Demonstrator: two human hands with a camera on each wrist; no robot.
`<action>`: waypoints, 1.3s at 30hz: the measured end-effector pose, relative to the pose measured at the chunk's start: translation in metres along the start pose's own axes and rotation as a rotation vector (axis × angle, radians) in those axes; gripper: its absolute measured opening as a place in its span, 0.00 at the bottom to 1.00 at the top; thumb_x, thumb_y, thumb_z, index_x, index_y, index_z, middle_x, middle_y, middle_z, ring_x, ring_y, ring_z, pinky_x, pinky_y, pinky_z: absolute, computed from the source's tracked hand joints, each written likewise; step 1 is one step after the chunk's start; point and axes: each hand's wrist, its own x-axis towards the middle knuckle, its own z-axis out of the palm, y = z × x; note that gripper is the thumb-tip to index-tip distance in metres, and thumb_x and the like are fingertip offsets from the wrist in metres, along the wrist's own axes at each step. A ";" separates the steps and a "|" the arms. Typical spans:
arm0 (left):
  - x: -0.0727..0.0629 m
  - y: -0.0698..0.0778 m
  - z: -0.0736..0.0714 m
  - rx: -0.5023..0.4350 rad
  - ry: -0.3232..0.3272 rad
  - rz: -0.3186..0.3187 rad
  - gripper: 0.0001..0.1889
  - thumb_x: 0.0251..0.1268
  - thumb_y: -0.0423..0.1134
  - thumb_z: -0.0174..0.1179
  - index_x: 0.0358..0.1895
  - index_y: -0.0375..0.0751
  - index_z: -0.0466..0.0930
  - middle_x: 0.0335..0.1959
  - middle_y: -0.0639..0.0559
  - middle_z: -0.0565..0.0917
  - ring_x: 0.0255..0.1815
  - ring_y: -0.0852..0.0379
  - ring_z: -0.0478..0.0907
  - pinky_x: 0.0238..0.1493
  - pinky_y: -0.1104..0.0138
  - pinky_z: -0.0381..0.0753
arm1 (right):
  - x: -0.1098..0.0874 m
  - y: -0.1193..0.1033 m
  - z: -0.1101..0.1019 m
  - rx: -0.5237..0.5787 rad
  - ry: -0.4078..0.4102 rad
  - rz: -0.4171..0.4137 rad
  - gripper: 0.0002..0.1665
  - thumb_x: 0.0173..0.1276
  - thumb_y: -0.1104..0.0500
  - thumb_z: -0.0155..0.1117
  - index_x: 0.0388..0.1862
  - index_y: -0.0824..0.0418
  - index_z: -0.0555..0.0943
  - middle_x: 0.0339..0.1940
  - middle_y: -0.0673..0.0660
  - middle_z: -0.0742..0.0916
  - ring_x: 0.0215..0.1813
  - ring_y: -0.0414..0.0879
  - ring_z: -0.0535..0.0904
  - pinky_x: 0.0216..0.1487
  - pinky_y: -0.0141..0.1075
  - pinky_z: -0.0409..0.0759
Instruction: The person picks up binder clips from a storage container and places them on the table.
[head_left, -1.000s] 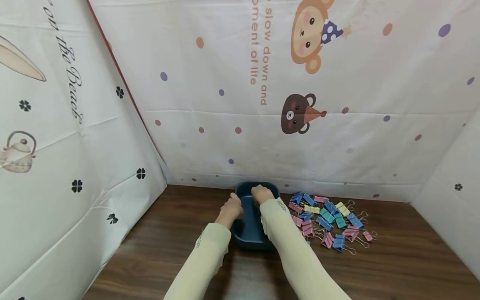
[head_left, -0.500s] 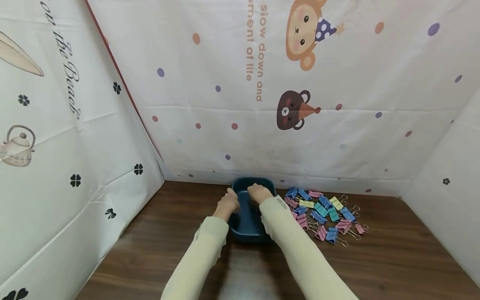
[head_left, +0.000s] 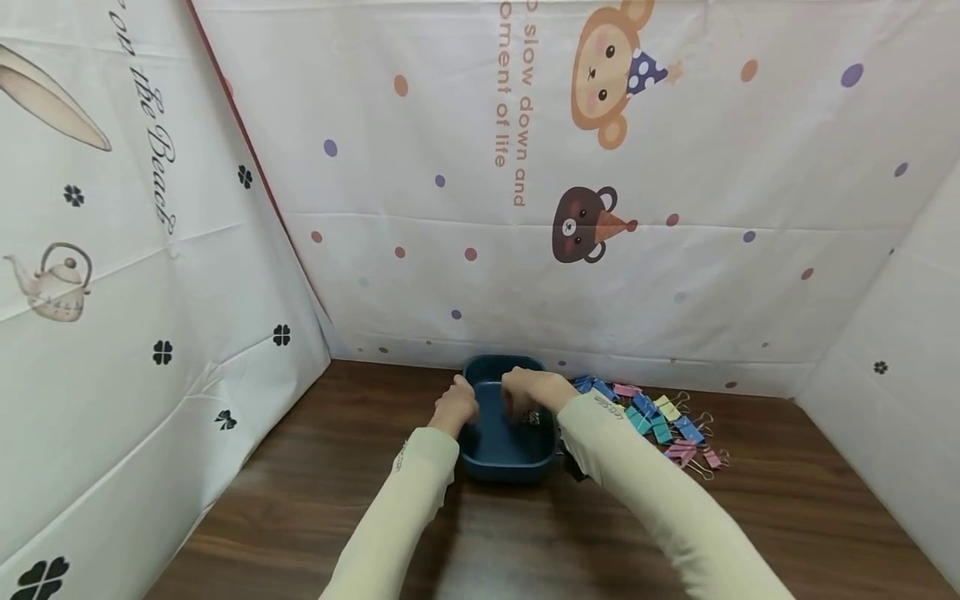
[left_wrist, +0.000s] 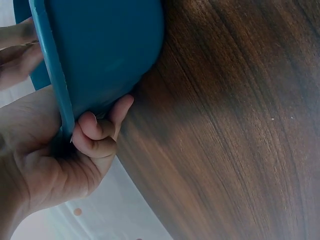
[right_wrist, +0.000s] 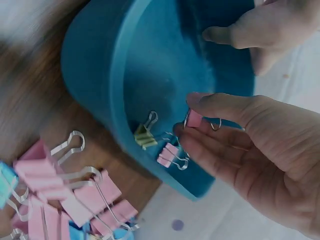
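Observation:
A dark teal plastic bin (head_left: 504, 468) stands on the table between my hands. My left hand (head_left: 455, 405) grips its left wall; in the left wrist view the curled fingers (left_wrist: 97, 137) lie against the outside, with the rim passing into the palm. Over the bin, my right hand (head_left: 529, 389) pinches a small pink binder clip (right_wrist: 194, 119) between thumb and fingertips. Below those fingertips, a yellow binder clip (right_wrist: 144, 137) and another pink binder clip (right_wrist: 168, 155) lie inside the bin near its wall.
Just right of the bin, several pink, blue, teal and yellow binder clips (head_left: 661, 429) lie in a loose pile, partly covered by the right sleeve (head_left: 637, 450). A white printed sheet (head_left: 420, 292) rises behind the brown wooden table (head_left: 315, 483).
My right forearm has swung out to the right and now covers part of the clip pile. Clips inside the bin have come into view beneath the right hand. The left hand keeps its hold.

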 end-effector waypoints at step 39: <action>-0.012 0.003 -0.008 0.013 -0.032 0.048 0.39 0.74 0.36 0.56 0.79 0.28 0.44 0.58 0.33 0.79 0.52 0.39 0.80 0.64 0.50 0.74 | -0.167 0.081 0.072 -0.090 0.613 -0.439 0.09 0.58 0.71 0.75 0.36 0.59 0.90 0.42 0.57 0.87 0.42 0.46 0.85 0.39 0.33 0.85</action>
